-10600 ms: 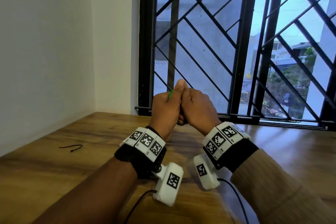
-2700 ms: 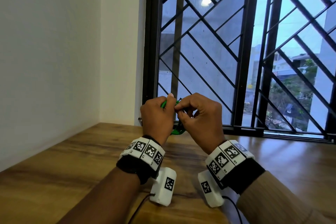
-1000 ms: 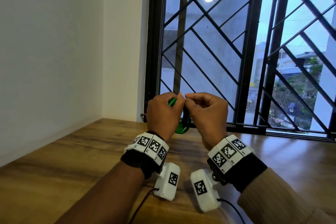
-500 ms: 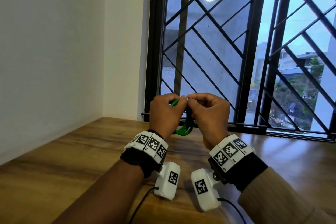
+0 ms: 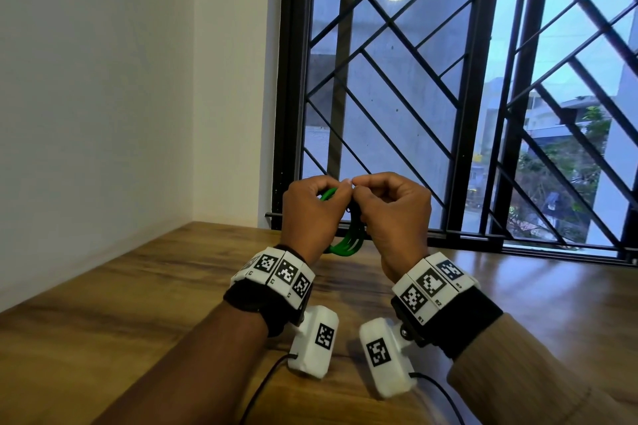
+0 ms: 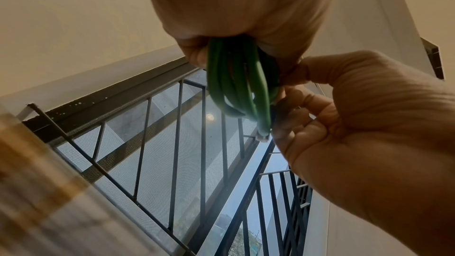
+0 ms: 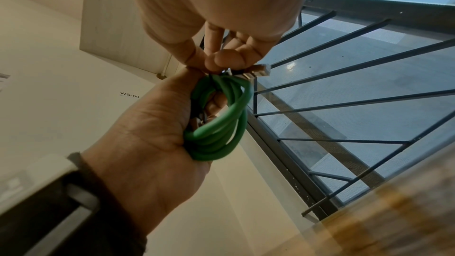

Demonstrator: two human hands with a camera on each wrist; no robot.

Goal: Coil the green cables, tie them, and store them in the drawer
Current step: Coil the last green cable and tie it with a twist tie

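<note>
Both hands hold the green cable [image 5: 345, 242] up above the wooden table [image 5: 145, 300]. Left hand [image 5: 310, 214] wraps round its loops. Right hand [image 5: 393, 214] pinches a thin black tie [image 7: 202, 43] at the top of the coil.

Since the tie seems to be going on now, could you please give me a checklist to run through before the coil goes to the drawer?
1. Green cable coiled in loops: ok.
2. Left hand grips the coil: ok.
3. Right hand pinches at the coil's top: ok.
4. Black tie closed round the loops: cannot tell.
5. Plug end tucked in: not ok, it sticks out.
6. Drawer open: cannot tell, not in view.
</note>
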